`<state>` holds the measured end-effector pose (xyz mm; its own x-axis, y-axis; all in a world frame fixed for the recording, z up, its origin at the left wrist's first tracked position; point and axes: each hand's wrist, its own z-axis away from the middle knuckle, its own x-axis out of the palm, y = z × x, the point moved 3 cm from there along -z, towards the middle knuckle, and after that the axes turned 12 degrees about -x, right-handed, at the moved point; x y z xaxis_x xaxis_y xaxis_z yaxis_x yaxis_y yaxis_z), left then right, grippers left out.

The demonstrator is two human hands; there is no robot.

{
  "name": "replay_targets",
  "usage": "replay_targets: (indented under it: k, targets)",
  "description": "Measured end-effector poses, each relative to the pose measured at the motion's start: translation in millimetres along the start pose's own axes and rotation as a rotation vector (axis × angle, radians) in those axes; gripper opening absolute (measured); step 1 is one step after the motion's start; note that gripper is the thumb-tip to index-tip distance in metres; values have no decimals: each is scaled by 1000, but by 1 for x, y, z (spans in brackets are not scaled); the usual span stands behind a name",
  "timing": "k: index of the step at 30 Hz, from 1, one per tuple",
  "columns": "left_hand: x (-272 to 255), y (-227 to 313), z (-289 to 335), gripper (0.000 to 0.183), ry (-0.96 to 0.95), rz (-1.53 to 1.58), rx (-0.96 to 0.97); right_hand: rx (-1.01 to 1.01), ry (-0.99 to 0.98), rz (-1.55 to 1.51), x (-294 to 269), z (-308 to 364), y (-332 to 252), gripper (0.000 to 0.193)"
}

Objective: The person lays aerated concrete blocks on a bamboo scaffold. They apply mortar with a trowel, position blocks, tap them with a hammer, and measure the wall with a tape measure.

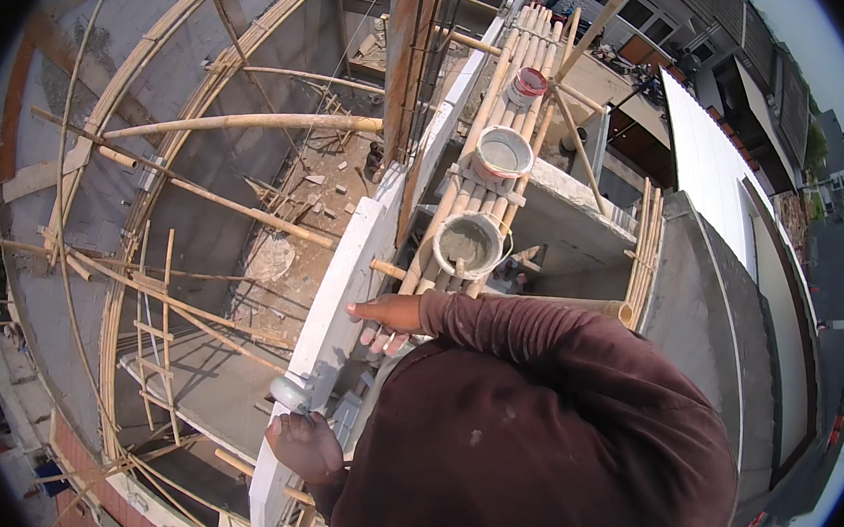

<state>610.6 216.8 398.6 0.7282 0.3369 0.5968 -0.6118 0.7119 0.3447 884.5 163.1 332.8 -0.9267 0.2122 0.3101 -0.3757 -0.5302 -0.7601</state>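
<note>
I look down from a bamboo scaffold along the top of a white block wall (340, 286). My right hand (385, 318) lies flat on the wall's top edge, fingers stretched out, holding nothing. My left hand (303, 446) is lower down beside the wall, closed around a tool whose rounded grey head (288, 392) rests against the wall's top. My dark brown sleeves and body fill the lower right.
Two grey buckets of mortar (469, 244) (502, 154) and a red bucket (528, 84) stand on a bamboo platform (495, 119) right of the wall. Bamboo poles (244, 122) cross a deep drop to a rubble-strewn concrete floor (292, 252) at left. Steel rebar (422, 53) rises ahead.
</note>
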Motion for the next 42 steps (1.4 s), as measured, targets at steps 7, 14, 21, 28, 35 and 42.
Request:
replay_targets:
  k: [7,14,21,28,35,42]
  targets:
    - [77,-56,-35,30,-498,-617,-245,-368,-57,385,30,19,-62,59]
    - [75,-78,-55,66,-322,-697,-450,-612,335,934,23,77,-38,76]
    - [48,-126,-76,46,-517,-657,-797,-629,76,862,15,80,10,69]
    - [-19,-154,-85,103,-693,-1381,-369,100,7,321,-21,78,47,31]
    - [-46,-164,-86,117,-718,-1507,-526,276,-202,267,-35,55,112,30]
    - [-92,-178,-87,76,-581,-1442,-757,507,-450,268,-47,40,186,24]
